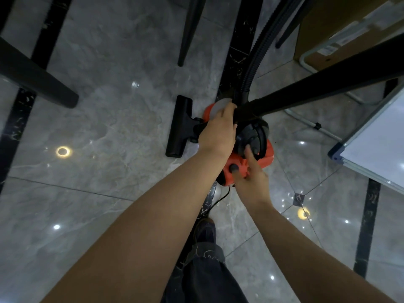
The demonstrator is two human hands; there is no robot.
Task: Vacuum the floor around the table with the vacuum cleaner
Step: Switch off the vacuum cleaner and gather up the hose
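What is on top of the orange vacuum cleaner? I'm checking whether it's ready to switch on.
Both hands rest on the vacuum cleaner: left hand near the hose end, right hand by a round dark knob. The hands cover whatever lies beneath them.

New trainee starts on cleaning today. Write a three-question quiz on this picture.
1. True or false: the floor nozzle lies on the tiles left of the vacuum cleaner.
2. What does the left hand hold? A) the black tube B) the whiteboard C) a chair leg
3. What colour is the vacuum cleaner's body?

Key: 1 true; 2 A; 3 orange.
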